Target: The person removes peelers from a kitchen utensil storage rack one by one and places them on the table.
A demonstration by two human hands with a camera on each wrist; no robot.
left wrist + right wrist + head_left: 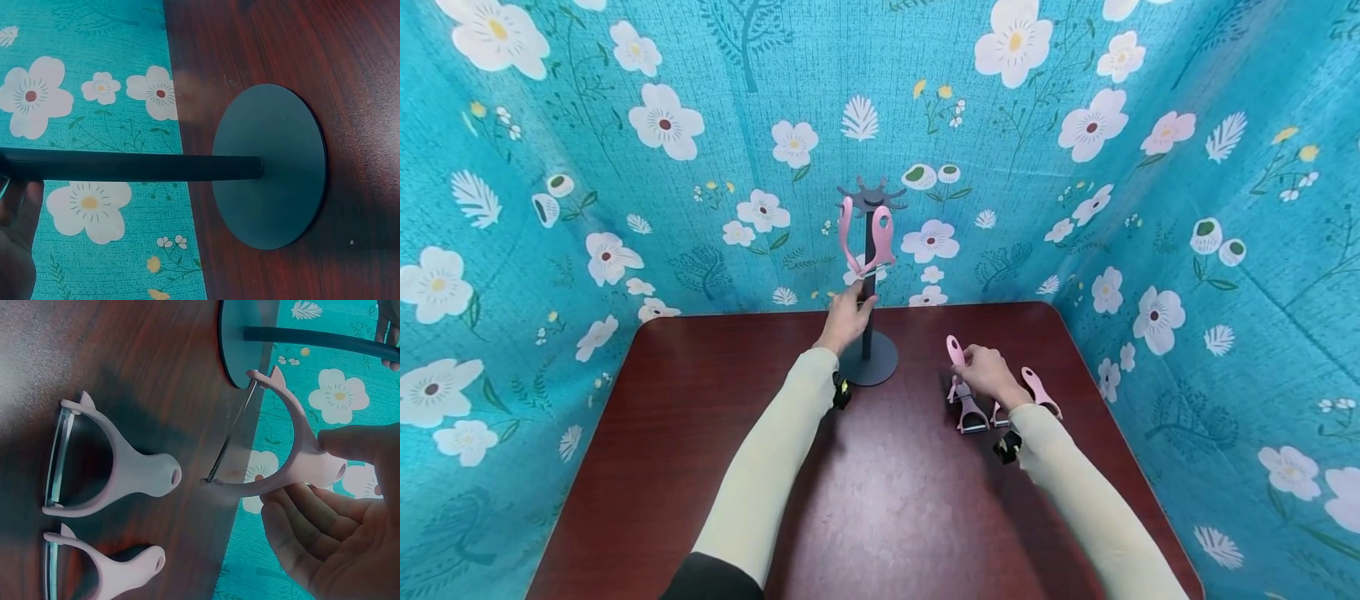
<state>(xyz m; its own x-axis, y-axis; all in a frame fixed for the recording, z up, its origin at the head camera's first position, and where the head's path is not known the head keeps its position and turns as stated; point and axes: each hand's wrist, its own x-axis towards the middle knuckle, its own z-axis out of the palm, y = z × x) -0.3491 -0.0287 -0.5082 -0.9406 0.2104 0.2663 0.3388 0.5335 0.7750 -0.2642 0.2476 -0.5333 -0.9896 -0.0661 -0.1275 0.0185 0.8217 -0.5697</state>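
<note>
From the left wrist, we are losing the top of the stand point(187, 167) and part of the left grip point(17, 250) past the edge. From the right wrist, we are seeing the lower peeler point(120, 575) cut off below. From the head, we are losing the handle of the middle peeler point(999, 415) behind the right grip point(989, 372).

Bright head view, glare on tabletop point(898, 500), 2 dimmer wrist views (bluish)

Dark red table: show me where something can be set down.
Bare table: from its left edge to the left sleeve, and between that and the right sleeve, in front of the stand's base. Crowded: the right, where peelers lie near the right hand.
</note>
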